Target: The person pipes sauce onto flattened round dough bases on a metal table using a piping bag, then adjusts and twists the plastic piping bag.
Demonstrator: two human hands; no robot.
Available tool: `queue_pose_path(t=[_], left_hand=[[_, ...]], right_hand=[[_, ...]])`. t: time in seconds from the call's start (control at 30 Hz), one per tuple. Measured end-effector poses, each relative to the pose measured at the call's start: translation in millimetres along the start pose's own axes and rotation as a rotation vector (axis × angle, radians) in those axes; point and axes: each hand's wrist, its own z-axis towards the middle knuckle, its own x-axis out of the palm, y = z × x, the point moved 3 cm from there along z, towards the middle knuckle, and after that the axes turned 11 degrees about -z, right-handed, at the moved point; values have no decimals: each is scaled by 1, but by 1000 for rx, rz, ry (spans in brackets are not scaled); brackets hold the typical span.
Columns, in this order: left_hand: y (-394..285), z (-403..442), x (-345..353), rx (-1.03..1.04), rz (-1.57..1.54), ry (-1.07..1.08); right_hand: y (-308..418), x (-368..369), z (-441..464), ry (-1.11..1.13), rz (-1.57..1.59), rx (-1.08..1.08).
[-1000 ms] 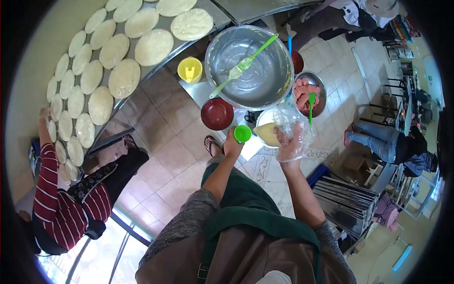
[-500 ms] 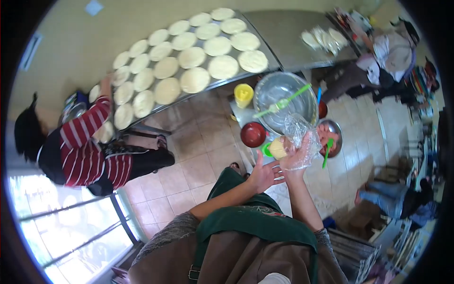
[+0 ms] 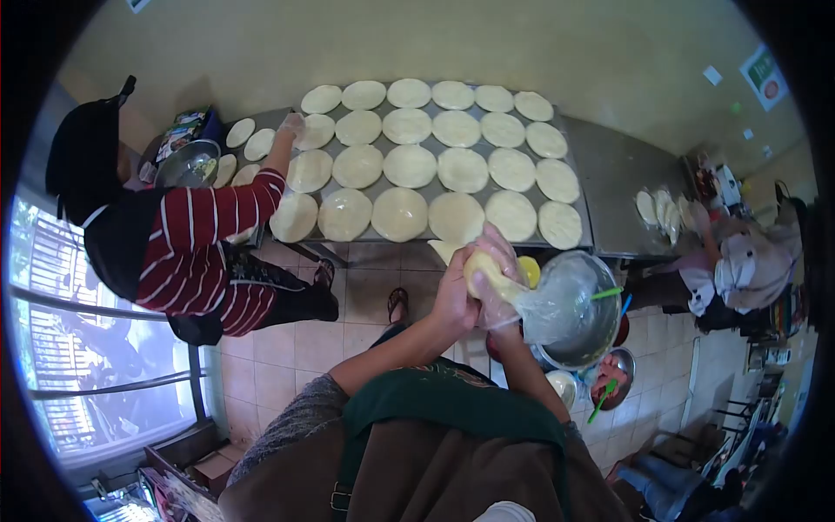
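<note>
My right hand (image 3: 500, 277), covered in clear plastic, is closed round a soft pale yellow mass (image 3: 477, 268). Against its left side my left hand (image 3: 456, 297) presses, fingers curled at the same mass. The loose plastic (image 3: 552, 306) trails right, over the large metal bowl (image 3: 584, 335). That bowl holds a green-handled tool (image 3: 606, 294). Behind my hands, flat round dough pieces (image 3: 410, 165) lie in rows on the metal table (image 3: 584, 237); some look shiny. A yellow cup (image 3: 529, 271) shows partly beside my right hand.
A person in a striped top (image 3: 213, 213) reaches over the table's left end. Another person (image 3: 739, 265) stands at the right near bagged dough (image 3: 663, 213). A bowl of pink pieces (image 3: 619, 380) and a white container (image 3: 564, 387) sit below the large bowl.
The view has swung toward the table. The green cup left my left hand, which was open half a second ago and now closes beside my right hand. The yellow mass is higher, nearer the table edge.
</note>
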Motion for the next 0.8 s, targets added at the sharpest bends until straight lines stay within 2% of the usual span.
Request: queue_pose_path(t=[0.1,0.13,0.27,0.33,0.43,0.47,0.53,0.63,0.67,0.77,0.8], left_hand=[[-62,48,6,91,66,-53],[-79,61,6,109,14,-125],[-121,119,9,-99,-247,-78],[-128,146,13,-72,-115,-70],[-125,179,30,-38,2,-101],[-118,185,36,-18,21,-123],[-92,191,43,-115,73,-143],[-53,192,61,-181,97,-222],[-41,197,61,-190,84,-258],[-2,213,57,-277,57,-269],[12,218,57,-336,71,-243]], right_hand=[[-37,59,49,37,588,342],[-39,72,60,-74,745,551],[-44,80,101,133,468,129],[-30,56,118,187,67,208],[-29,18,123,579,-487,349],[-34,5,119,854,-606,480],[-61,-11,105,1385,-764,708],[-70,-42,108,986,-972,677],[-87,-52,105,778,-895,597],[-115,-75,111,-36,46,418],[-113,-75,120,-198,243,464]])
